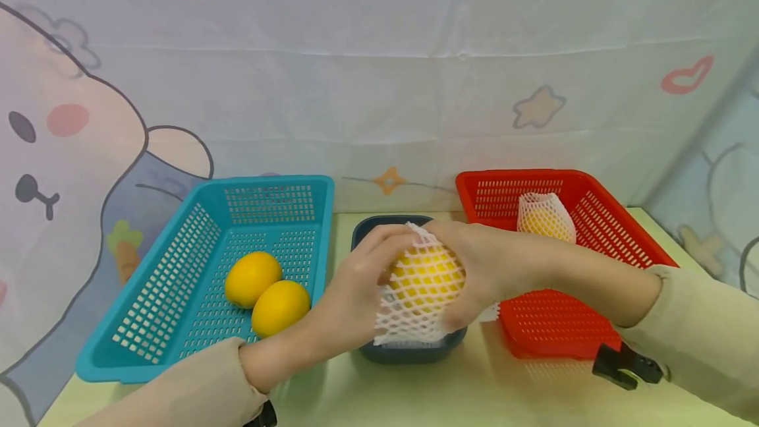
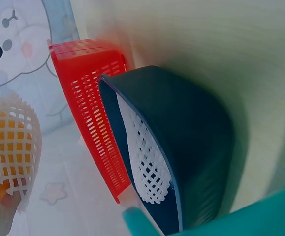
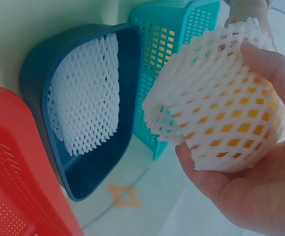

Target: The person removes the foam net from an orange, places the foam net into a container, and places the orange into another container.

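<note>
Both hands hold a yellow-orange fruit (image 1: 431, 272) in a white foam net sleeve (image 1: 409, 321) above the dark blue bin (image 1: 409, 354). The left hand (image 1: 358, 292) grips its left side with bent fingers. Curled round the other side is the right hand (image 1: 483, 259); in the right wrist view its thumb lies over the net (image 3: 216, 108). The sleeve covers much of the fruit, and its loose edge hangs low in the head view. Flat white foam nets (image 3: 90, 93) lie inside the bin.
At the left stands a teal basket (image 1: 204, 321) with two bare yellow-orange fruits (image 1: 253, 279). A red basket (image 1: 563, 328) at the right holds a net-sleeved fruit (image 1: 544, 221), and the right forearm passes over it. Behind everything hangs a printed cloth (image 1: 391, 97).
</note>
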`<action>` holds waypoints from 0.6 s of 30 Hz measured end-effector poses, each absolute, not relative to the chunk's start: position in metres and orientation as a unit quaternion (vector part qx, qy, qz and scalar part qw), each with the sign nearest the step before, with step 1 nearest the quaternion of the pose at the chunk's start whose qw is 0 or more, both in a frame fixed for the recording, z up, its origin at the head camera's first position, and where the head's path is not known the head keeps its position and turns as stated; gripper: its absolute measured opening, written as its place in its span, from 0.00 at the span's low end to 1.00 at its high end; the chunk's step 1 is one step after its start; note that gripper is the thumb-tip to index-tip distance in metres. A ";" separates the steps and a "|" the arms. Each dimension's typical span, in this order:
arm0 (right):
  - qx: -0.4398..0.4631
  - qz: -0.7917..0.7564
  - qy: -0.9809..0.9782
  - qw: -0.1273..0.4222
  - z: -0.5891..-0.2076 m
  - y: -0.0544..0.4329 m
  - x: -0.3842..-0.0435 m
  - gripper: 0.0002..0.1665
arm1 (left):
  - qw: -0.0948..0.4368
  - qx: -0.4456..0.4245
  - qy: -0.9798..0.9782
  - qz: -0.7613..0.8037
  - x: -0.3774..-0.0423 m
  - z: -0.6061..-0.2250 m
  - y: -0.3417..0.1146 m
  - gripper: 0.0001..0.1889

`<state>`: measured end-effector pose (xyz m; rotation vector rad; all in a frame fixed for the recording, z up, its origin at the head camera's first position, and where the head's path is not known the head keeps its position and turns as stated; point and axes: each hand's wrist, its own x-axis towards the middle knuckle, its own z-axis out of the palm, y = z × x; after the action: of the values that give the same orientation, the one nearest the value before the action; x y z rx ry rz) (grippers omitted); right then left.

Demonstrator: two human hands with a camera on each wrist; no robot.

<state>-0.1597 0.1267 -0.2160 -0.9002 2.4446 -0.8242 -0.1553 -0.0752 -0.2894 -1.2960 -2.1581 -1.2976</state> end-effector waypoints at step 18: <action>-0.308 -0.302 0.881 0.197 -0.216 0.129 -0.158 0.39 | 0.144 -0.463 -0.739 -0.468 -0.156 -0.287 -0.083 0.36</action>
<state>-0.1584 0.1287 -0.2159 -0.8618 2.4657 -0.8458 -0.1555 -0.0829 -0.2872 -1.3357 -2.1295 -1.3494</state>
